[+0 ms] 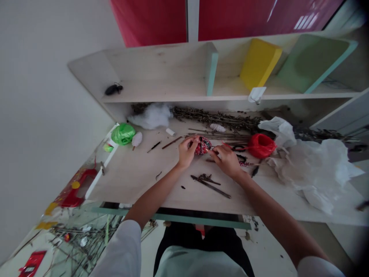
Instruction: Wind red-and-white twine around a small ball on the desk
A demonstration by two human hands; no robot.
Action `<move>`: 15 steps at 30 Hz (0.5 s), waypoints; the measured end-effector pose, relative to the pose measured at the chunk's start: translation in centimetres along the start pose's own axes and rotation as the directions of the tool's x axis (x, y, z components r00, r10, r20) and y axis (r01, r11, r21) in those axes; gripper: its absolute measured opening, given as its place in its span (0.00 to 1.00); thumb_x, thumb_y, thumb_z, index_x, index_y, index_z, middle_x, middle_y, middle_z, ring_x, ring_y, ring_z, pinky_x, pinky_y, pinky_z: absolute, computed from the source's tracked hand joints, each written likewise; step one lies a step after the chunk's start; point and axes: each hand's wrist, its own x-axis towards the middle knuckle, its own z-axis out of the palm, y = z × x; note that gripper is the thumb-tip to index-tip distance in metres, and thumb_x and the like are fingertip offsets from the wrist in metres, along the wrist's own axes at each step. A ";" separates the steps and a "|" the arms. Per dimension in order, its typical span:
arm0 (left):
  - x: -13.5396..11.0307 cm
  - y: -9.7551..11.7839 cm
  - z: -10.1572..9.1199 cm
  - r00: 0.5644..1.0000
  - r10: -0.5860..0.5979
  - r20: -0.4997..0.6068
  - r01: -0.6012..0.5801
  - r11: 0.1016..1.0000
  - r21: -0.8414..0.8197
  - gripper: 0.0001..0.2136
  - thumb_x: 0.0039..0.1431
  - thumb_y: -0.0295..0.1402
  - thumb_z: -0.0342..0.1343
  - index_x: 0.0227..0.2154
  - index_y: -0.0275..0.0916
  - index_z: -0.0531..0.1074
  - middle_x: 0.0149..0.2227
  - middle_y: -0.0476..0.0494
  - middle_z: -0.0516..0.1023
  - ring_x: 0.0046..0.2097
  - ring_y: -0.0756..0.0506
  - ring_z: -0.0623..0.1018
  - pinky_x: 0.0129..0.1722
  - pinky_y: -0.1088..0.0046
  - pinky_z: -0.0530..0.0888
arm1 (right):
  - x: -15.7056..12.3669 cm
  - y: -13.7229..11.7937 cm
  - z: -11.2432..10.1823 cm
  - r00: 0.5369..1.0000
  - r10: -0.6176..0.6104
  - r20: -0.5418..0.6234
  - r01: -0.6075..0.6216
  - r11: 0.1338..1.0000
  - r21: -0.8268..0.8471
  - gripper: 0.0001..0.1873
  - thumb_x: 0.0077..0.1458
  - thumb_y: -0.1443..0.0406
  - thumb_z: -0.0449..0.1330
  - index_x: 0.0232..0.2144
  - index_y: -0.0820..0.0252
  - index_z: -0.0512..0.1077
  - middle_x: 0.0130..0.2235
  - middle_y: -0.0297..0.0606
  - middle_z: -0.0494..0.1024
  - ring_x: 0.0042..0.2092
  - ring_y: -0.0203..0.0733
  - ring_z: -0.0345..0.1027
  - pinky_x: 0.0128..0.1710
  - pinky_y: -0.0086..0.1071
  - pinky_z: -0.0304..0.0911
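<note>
A small ball of multicoloured yarn (204, 146), red, white and dark, is held above the desk between my hands. My left hand (187, 151) grips its left side with bent fingers. On the other side, my right hand (226, 158) has thumb and finger pinched together at the ball's edge; what lies in the pinch is too small to make out, perhaps a strand. Black-handled scissors (241, 158) lie partly hidden behind the right hand. Beside them sits a roll of red plastic twine (261, 146). Broken dry twigs (211, 186) rest on the desk below the hands.
Crumpled white paper (314, 165) covers the desk's right. Bundled dry stems (213, 116) and white stuffing (154, 116) line the back, under a shelf (173, 90). Green twine (123, 134) stands at the left edge. An open drawer (173, 217) juts out in front of my body.
</note>
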 end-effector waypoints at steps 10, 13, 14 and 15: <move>0.1 0.2 0.1 0.999 0.020 0.043 -0.020 1.000 -0.014 0.15 0.60 0.44 0.53 0.27 0.39 0.74 0.38 0.42 0.80 0.45 0.46 0.78 0.50 0.68 0.70 | -0.1 0.1 0.0 0.999 0.049 0.012 -0.049 0.998 0.042 0.17 0.63 0.56 0.50 0.27 0.58 0.68 0.27 0.40 0.73 0.29 0.41 0.65 0.33 0.33 0.58; 0.2 0.0 0.1 0.999 0.008 0.042 -0.008 1.000 -0.017 0.16 0.61 0.45 0.51 0.28 0.40 0.75 0.38 0.43 0.80 0.44 0.46 0.78 0.49 0.68 0.71 | -0.1 0.2 0.0 0.998 0.070 0.001 -0.070 0.995 0.076 0.17 0.63 0.56 0.50 0.27 0.58 0.68 0.27 0.39 0.74 0.29 0.41 0.66 0.33 0.33 0.58; 0.2 0.1 0.1 0.999 0.008 0.040 -0.007 1.000 -0.014 0.16 0.62 0.45 0.51 0.28 0.40 0.75 0.37 0.43 0.80 0.44 0.46 0.78 0.49 0.68 0.71 | -0.1 0.2 0.0 0.997 0.078 -0.002 -0.077 0.994 0.082 0.17 0.63 0.56 0.50 0.27 0.58 0.68 0.27 0.39 0.74 0.29 0.41 0.66 0.33 0.34 0.59; 0.2 0.1 0.0 0.999 0.008 0.039 -0.007 1.000 -0.011 0.17 0.62 0.46 0.50 0.28 0.40 0.75 0.37 0.43 0.80 0.44 0.46 0.78 0.49 0.69 0.71 | -0.1 0.2 0.0 0.996 0.084 -0.005 -0.083 0.993 0.087 0.17 0.63 0.56 0.50 0.27 0.58 0.67 0.27 0.39 0.74 0.29 0.41 0.66 0.33 0.34 0.59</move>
